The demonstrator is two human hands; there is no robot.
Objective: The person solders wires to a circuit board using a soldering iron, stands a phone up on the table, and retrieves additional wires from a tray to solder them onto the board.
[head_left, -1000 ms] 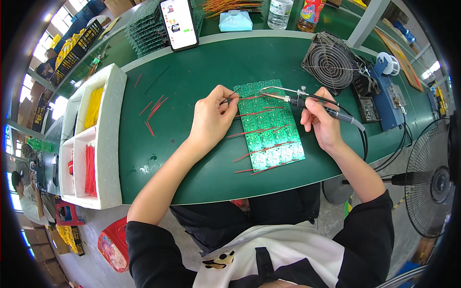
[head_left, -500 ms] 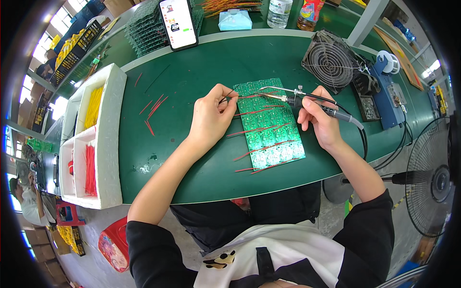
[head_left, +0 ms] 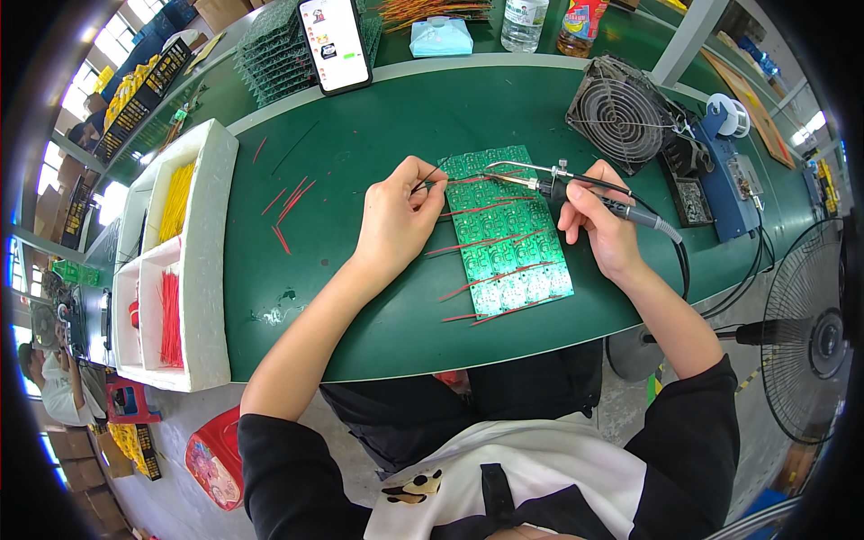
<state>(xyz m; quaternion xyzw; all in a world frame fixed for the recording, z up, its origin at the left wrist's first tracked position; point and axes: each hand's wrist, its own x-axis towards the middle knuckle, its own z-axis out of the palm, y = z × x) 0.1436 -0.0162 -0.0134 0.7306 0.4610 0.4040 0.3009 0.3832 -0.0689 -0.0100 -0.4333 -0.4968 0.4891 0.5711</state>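
A green circuit board panel point(head_left: 513, 261) lies on the green bench, with several red wires point(head_left: 475, 289) running across it and past its left edge. My left hand point(head_left: 401, 216) is at the board's upper left edge, thumb and fingertips pinched on a thin black wire point(head_left: 419, 186). In my right hand point(head_left: 601, 221) is a soldering iron point(head_left: 621, 209) with a thin metal solder feed tube fixed along it. Its tip points left and meets the board's upper part, close to my left fingertips. Whether the tip touches a wire is too small to tell.
A white foam box point(head_left: 205, 297) with yellow and red wires stands at the left, loose red wires point(head_left: 293, 202) beside it. Behind are a phone point(head_left: 335, 45), stacked boards point(head_left: 265, 67), a tissue pack point(head_left: 441, 38) and bottles point(head_left: 524, 25). At right sit a small fan point(head_left: 621, 112) and a blue soldering station point(head_left: 727, 180).
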